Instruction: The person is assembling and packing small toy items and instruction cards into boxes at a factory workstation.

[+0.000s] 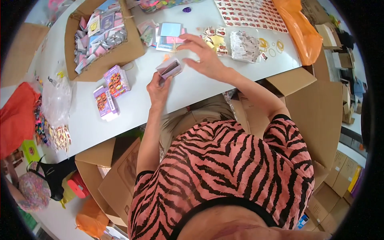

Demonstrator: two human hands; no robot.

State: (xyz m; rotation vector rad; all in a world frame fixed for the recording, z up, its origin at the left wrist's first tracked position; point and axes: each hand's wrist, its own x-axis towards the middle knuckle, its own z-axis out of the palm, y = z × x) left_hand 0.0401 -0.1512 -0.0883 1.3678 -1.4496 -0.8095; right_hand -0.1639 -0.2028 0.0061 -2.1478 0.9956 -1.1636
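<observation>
My left hand [159, 90] grips a small purple-grey carton [173, 68] whose top end gapes toward me. My right hand [208, 60] hovers just right of the carton, fingers spread and apart from it. Close to those fingertips lies a loose pile of flat packets and cards, with a light blue card [171, 30] on top. Two purple printed boxes, one upper [117, 81] and one lower [105, 103], rest on the white table [140, 108] left of my left hand.
A cardboard box [138, 44] full of small packets stands at the back left. Sticker bundles [216, 40], a clear bag [245, 47], rubber bands [280, 46] and an orange plastic bag [300, 32] lie to the right. Large open cartons [312, 108] flank me below the table edge.
</observation>
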